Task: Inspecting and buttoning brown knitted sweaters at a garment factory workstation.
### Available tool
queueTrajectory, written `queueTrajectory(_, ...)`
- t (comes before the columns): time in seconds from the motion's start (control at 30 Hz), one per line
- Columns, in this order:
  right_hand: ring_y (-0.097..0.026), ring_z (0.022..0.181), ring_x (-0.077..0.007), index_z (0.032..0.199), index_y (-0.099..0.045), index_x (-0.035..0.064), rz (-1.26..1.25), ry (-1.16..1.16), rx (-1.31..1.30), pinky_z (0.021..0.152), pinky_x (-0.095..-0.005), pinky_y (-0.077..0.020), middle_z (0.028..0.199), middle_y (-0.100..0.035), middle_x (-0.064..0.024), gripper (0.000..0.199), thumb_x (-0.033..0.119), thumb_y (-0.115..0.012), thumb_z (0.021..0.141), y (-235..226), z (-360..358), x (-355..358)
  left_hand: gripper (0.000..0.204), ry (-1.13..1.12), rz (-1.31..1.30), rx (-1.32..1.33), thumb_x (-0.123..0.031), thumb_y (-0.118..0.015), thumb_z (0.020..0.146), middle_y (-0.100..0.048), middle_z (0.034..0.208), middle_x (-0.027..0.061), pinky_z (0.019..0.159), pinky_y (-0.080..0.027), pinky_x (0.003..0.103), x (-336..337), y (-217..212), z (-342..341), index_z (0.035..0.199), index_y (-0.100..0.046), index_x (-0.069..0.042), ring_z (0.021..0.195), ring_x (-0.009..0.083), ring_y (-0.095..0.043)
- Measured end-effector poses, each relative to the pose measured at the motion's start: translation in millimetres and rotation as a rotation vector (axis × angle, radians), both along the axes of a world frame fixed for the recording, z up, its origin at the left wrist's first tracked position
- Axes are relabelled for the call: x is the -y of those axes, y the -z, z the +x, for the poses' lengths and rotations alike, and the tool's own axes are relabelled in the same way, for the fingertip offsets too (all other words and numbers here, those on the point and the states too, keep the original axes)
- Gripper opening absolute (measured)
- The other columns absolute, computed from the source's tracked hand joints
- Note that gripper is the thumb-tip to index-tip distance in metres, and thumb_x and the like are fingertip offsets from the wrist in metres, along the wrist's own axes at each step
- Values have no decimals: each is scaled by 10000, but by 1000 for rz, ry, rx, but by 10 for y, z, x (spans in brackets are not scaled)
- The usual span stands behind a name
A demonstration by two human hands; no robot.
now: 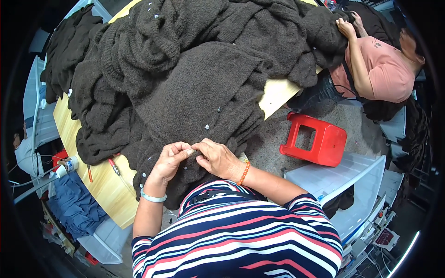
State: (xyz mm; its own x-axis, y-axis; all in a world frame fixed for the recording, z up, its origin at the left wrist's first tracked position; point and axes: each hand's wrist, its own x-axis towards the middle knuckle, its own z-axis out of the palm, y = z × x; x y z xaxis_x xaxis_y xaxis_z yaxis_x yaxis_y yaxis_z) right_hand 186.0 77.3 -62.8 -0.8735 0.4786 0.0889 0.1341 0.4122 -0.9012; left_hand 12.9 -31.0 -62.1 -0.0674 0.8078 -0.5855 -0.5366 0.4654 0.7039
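- Left hand [170,159] and right hand [215,158] meet fingertip to fingertip, both pinching the near edge of a brown sweater [199,99].
- Sweater spreads on the tabletop [104,190], running lengthwise away from the person.
- Red stool [315,139] stands on the floor, right.

The wooden table [104,185] is mostly buried under a heap of dark brown knitted garments [185,69]. Whatever the left hand [170,160] and right hand [217,158] pinch is too small to identify. The co-worker's hands [346,25] sink partly into the knitwear at the upper right.
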Motion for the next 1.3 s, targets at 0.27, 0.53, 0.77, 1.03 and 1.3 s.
queueTrajectory(0.27,-624,803,-373,995,-551,-4,72,-35,-6,693,-449,-530,882,-572,-172,213,101,-631,828,156,13,-54,280,278,169,-845,-15,-723,797,-656,976,64,805,-499,267,36,-229,138,1060,-634,20,892,148,-631)
queueTrajectory(0.53,-637,851,-392,959,-588,-16,-23,-154,121,757,-455,-525,904,-620,-199,180,104,-632,833,86,-22,-181,120,181,257,-1029,32,-638,803,-637,816,149,670,-499,335,5,-101,155,923,-651,39,731,269,-639)
queueTrajectory(0.77,-635,854,-377,1004,-623,-33,-62,-143,125,767,-432,-522,909,-617,-195,197,41,-639,822,128,-85,-185,85,87,72,-808,0,-622,844,-640,801,73,690,-466,272,34,36,122,914,-653,36,748,141,-601)
queueTrajectory(1.03,-635,857,-368,967,-654,-31,-164,-14,133,778,-424,-525,890,-618,-184,175,-32,-617,796,159,-100,-113,85,-21,134,-887,7,-616,832,-629,788,83,677,-466,277,23,97,212,905,-655,25,715,153,-596)
queueTrajectory(1.3,-638,839,-354,968,-655,-36,-107,21,110,764,-404,-530,875,-612,-175,187,-54,-600,790,200,-68,-76,87,-1,174,-945,40,-604,823,-639,823,84,709,-472,268,16,85,239,896,-650,32,756,165,-612)
